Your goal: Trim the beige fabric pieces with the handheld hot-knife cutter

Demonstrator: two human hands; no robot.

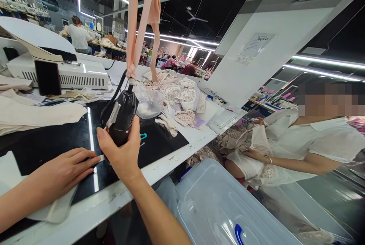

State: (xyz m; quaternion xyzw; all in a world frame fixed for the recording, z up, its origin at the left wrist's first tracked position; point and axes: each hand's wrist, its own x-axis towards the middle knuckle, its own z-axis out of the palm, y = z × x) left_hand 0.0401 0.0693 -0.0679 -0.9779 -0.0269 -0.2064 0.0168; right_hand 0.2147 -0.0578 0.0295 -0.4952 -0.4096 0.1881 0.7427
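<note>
Gripping the black handheld tool by its lower body, my right hand curls around it; beside them my left hand stretches, fingers straight, over the black board.

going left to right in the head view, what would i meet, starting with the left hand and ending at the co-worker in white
left hand → black tool → pile of lace pieces → co-worker in white
</note>
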